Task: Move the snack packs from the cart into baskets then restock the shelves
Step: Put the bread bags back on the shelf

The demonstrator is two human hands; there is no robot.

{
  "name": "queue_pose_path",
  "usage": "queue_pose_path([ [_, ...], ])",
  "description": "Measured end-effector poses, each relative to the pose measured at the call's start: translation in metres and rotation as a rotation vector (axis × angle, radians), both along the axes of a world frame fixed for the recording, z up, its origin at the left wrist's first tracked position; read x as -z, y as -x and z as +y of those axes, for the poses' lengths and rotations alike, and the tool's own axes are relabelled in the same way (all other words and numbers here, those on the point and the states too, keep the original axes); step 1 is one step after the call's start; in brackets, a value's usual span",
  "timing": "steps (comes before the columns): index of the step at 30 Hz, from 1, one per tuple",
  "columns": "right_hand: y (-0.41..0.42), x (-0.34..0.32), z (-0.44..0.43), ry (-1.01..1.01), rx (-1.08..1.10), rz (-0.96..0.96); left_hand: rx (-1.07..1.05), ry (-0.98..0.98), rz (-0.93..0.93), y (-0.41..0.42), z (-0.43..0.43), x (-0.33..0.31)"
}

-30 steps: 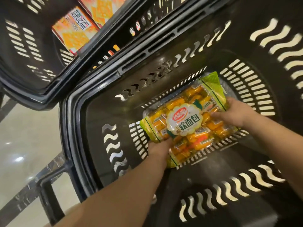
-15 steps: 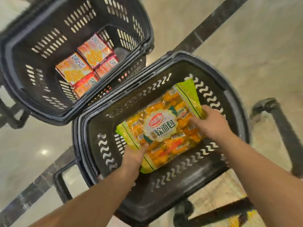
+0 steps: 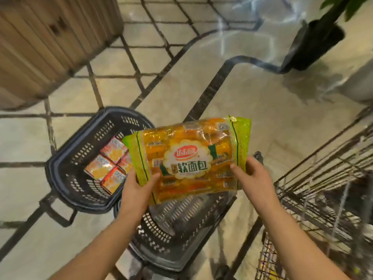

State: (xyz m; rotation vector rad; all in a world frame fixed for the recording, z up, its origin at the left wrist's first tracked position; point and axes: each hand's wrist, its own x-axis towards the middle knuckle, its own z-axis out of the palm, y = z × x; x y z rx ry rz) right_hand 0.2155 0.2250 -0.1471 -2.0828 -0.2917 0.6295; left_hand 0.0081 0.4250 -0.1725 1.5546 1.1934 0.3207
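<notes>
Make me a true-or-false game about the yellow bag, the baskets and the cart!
1. Both hands hold the bread bag. True: the left hand and the right hand each grip a side of the bread bag.
2. The bag lies on the bottom of the near basket. False: it is held up in the air above the near basket.
3. The far basket has orange boxes in it. True: the orange boxes lie inside the far basket.
4. The wire cart stands on the left. False: the wire cart is on the right.
</notes>
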Motion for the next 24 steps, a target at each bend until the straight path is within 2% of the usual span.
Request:
queue_pose_path([
  [7,0.013,-0.155,-0.005,-0.246,0.158,-0.115,0.191,-0.250,-0.164,-0.031,0.053,-0.186],
  [13,0.027,-0.268,-0.023,-0.420,0.248,-0.233,0.324,-0.438,-0.303,-0.056,0.060,-0.324],
  [18,0.057,-0.333,-0.055,-0.503,0.349,-0.360,0.451,-0.519,-0.431,-0.063,0.042,-0.394],
  [24,0.117,-0.375,-0.090,-0.482,0.552,-0.519,0.660,-0.524,-0.576,-0.068,0.020,-0.431],
])
